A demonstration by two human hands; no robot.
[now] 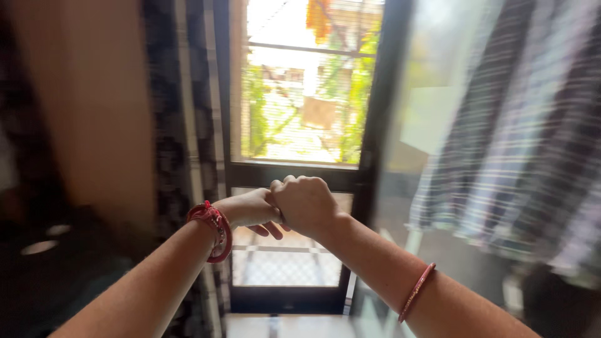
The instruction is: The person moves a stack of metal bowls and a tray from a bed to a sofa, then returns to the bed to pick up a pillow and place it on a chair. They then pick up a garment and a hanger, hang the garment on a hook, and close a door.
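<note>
right hand (305,203) fisted, clasped over left hand (253,209) | left fingers (270,230) loosely curled, nothing visibly held | red bangles (216,228) on left wrist | both in front of dark screen door (294,172), centre far | checked curtain (501,156) right, blurred

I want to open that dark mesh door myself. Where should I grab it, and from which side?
Probably grab the door at its dark middle crossbar, reaching straight from the room side. That flat bar sits level with the right hand and left hand, both bunched there now. The mesh panels look too flimsy for a grip. Any handle is hidden behind the hands.
</note>
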